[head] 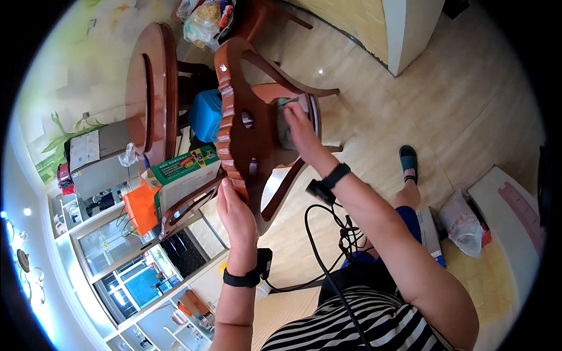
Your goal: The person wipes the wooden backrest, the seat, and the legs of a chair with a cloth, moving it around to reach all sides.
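A reddish-brown carved wooden chair (250, 145) stands before me, its scalloped top rail towards the left of the view and its legs towards the right. My left hand (237, 215) grips the near end of the top rail, with some fingers hidden behind the wood. My right hand (303, 129) reaches over the chair and holds a grey-green cloth (286, 127) against the part by the seat and lower back. Part of the cloth is hidden behind the backrest and under the hand. Both wrists wear black straps with small devices.
A round wooden table (171, 87) with a turntable stands beyond the chair, near a blue plastic container (205, 116). A green-and-white carton (186, 175) and an orange bag (142, 206) rest by another wooden chair. Black cables (325, 263) hang between my arms. A plastic bag (461, 223) lies at right.
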A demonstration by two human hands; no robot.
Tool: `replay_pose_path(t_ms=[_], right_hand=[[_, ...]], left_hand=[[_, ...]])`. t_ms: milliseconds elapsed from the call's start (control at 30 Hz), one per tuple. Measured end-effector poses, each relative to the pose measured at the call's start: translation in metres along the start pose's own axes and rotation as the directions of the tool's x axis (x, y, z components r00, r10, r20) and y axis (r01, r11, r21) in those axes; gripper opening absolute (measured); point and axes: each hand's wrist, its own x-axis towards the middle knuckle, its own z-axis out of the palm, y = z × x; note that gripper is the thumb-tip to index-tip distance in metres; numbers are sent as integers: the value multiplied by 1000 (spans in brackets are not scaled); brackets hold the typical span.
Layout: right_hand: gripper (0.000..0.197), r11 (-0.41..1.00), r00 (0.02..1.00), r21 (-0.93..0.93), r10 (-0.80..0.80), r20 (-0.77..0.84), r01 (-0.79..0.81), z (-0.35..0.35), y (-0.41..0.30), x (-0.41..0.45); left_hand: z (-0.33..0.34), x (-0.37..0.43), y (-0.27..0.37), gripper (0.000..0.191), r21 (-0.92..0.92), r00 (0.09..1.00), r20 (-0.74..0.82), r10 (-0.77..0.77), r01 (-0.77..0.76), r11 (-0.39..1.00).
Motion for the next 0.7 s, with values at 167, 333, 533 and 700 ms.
replay_pose_path(t_ms=[167,333,533,700], right_hand=[[19,947,953,-126,-301,-30,295,6,-24,11],[26,952,945,-272,-211,-249,141,-41,85,70],[35,982,959,-13,180,-221,-188,-46,139,39],[33,966,980,-202,-181,-82,162,-11,45,-17]], left_hand=[[3,-1,-3,36,50,1000,5,-16,16,999],[14,-4,3,36,16,1000,-21,-15,15,1000],[7,-4,5,37,146,997,-72,-5,15,989],[1,-2,-1,38,151,997,-81,15,-3,989]])
